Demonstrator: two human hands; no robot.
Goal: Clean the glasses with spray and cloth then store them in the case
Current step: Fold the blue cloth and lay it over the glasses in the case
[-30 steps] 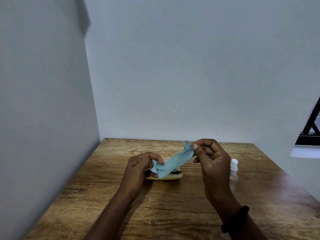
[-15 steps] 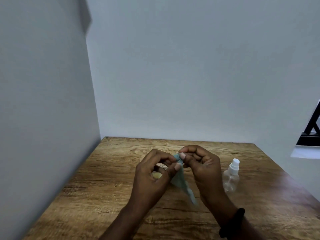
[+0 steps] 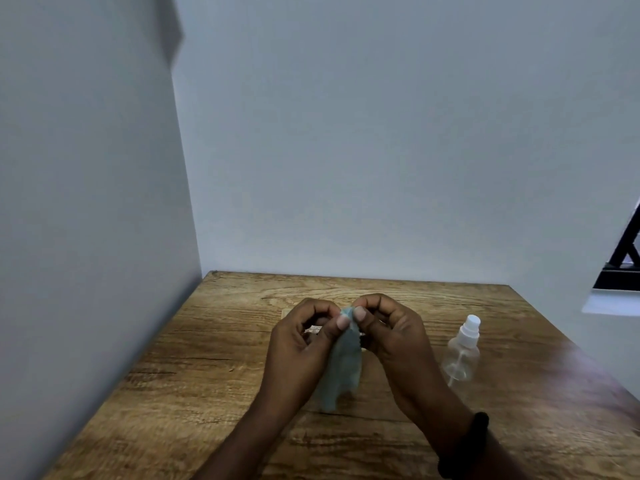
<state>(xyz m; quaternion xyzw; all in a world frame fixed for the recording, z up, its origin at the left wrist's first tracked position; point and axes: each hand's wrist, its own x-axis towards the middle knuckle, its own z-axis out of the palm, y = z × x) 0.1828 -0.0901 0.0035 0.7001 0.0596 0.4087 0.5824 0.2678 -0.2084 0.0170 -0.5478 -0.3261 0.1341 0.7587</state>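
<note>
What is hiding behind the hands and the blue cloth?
Both hands, left and right, pinch the cloth. Behind them only a pale corner and a sliver of something show on the table; the rest is covered.

A single wide-angle view comes from the person's head, facing forward and slightly down. It takes in far more pale grey wall than work surface: the back wall fills the upper two thirds, a side wall runs down the left edge, and the brown wood-grain counter [image 3: 214, 393] occupies only the bottom third. The left hand [image 3: 301, 344] and right hand [image 3: 391, 337] sit close to the lens, low and centred, forearms entering from the bottom edge. A dark window frame [image 3: 623, 258] cuts in at the right edge.
</note>
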